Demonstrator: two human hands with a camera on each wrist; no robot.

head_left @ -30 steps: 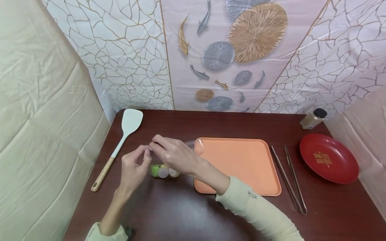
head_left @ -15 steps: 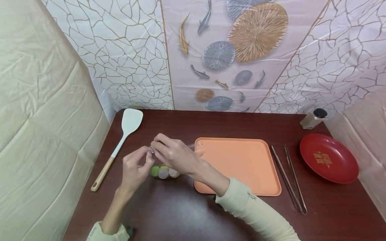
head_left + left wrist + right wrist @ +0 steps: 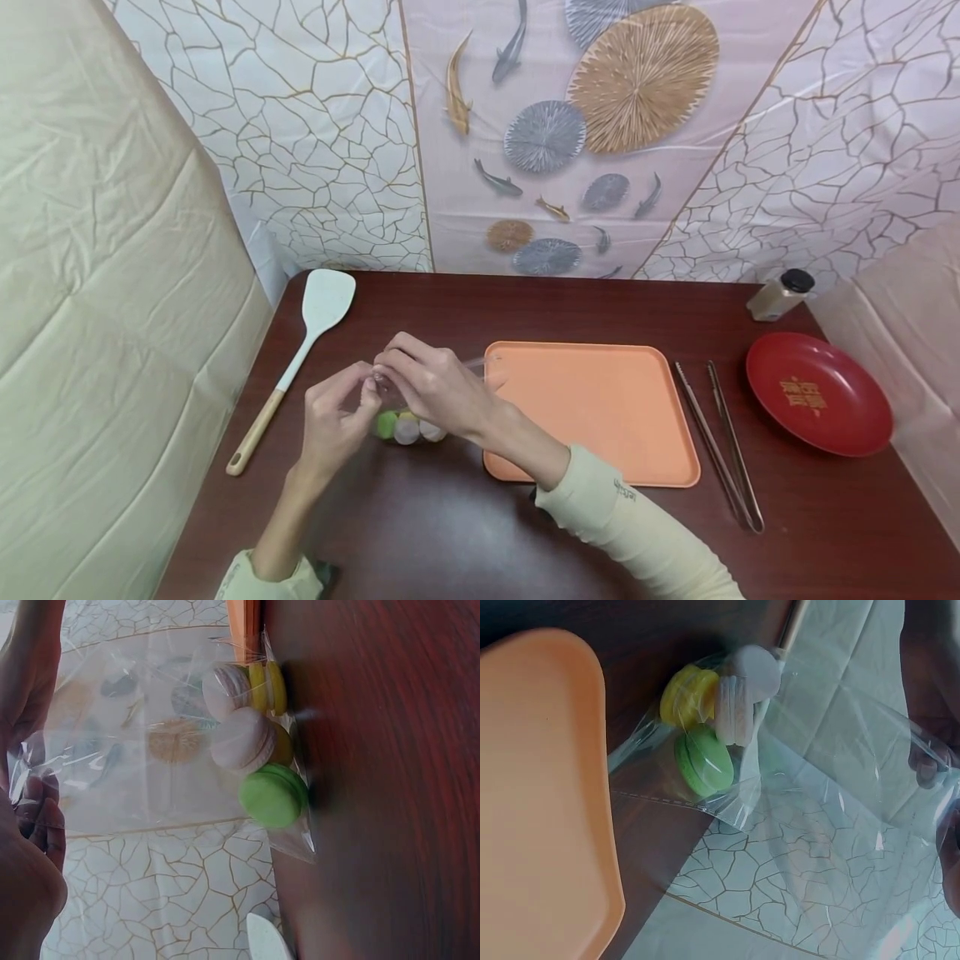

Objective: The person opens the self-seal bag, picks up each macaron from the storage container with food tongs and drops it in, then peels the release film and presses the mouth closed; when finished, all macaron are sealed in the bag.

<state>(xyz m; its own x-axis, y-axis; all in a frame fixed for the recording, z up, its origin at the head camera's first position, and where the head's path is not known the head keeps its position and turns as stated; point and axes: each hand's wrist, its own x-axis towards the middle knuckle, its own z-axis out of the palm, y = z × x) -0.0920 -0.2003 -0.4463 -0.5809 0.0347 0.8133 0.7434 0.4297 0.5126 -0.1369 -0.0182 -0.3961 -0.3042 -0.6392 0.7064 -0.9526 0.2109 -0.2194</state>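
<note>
A clear plastic bag with several macarons at its bottom hangs below both hands, left of the tray. Inside are a green macaron, pale pinkish-white macarons and a yellow macaron. In the head view my left hand pinches the bag's gathered top between thumb and forefinger. Close against it, my right hand pinches the same top with curled fingers and covers part of the bag. Down at the tabletop, the macarons sit bunched together in the wrist views.
An orange tray lies just right of the bag. Metal tongs and a red plate are farther right, with a black-capped jar behind. A pale spatula with a wooden handle lies at left on the dark table.
Both hands have shifted very slightly to the right, still pinching the bag's top together. The fingertips make small movements there; the macarons stay in place.
</note>
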